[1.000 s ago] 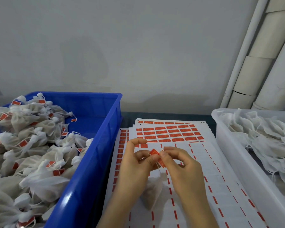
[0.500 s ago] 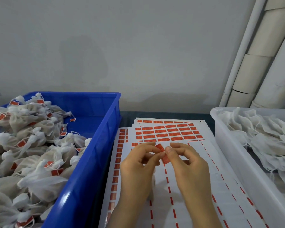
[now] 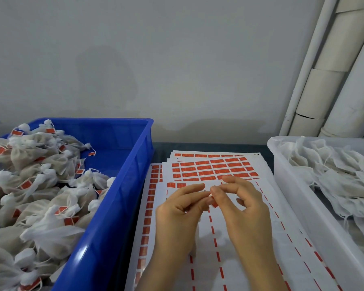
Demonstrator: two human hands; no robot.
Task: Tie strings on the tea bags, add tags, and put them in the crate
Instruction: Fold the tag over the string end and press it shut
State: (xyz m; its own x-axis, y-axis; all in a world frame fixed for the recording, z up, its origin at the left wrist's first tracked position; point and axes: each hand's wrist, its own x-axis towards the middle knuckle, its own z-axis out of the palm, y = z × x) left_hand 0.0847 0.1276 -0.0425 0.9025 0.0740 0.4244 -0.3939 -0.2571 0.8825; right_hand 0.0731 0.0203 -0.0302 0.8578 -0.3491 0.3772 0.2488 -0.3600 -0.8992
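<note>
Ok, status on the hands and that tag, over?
Left hand and right hand both pinching the red tag, above the sticker sheets. Tag not in the blue crate yet. Path to crate looks open.

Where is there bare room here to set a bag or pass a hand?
Free: the far right corner of the blue crate, between tagged tea bags and its right side; the table strip between tag sheets and wall. Crowded: white bin full of untied bags; left hand and right hand pinch a red tag over the sheets.
</note>
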